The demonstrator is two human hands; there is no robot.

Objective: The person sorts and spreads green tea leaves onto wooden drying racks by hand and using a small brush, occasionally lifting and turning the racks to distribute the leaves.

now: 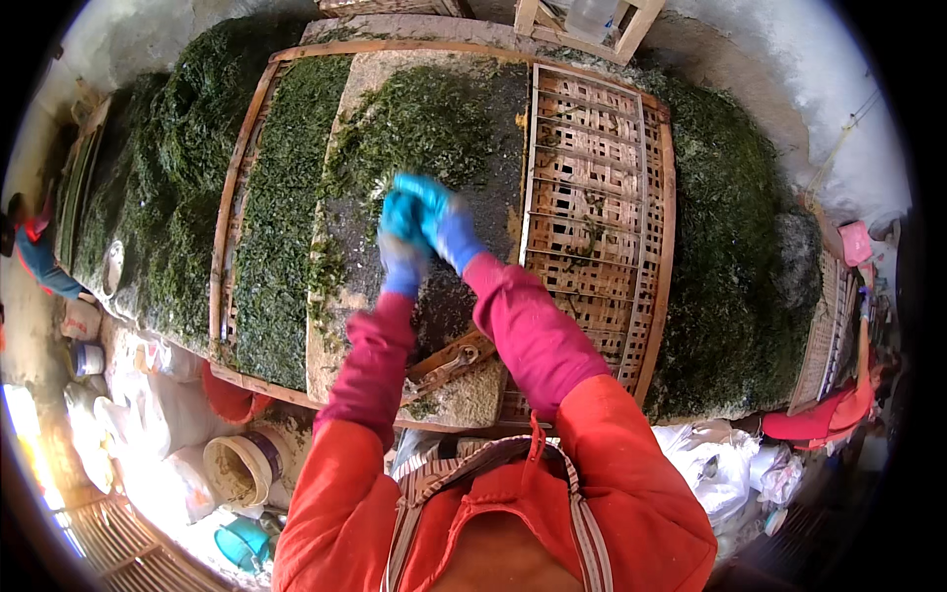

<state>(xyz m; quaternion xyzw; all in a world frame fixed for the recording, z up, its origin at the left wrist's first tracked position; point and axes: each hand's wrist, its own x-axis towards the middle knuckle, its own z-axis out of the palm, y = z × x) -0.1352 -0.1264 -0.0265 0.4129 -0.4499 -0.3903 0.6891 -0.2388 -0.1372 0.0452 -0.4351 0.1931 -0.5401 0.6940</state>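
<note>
My left hand [399, 229] and my right hand [433, 200], both in teal and blue gloves, are close together and overlap. They are over a dark flat board [488, 192], at the near edge of a loose heap of chopped green seaweed [425, 111]. Motion blurs the fingers, and whatever may be inside them is hidden. To the left lies an even layer of seaweed [285, 214] on a wood-framed woven mat. A thin slatted frame [584, 222] rests on the bare woven mat [651, 170] to the right. Beneath my forearms is a wooden bar with a metal fitting [447, 362].
Large seaweed piles lie at left [192, 133] and right [725, 244]. A wooden stand [629, 37] is at the back. A bucket [237, 473], a teal basin [243, 544] and white plastic bags [710, 459] sit below the near edge. Other people [44, 259] are at both sides.
</note>
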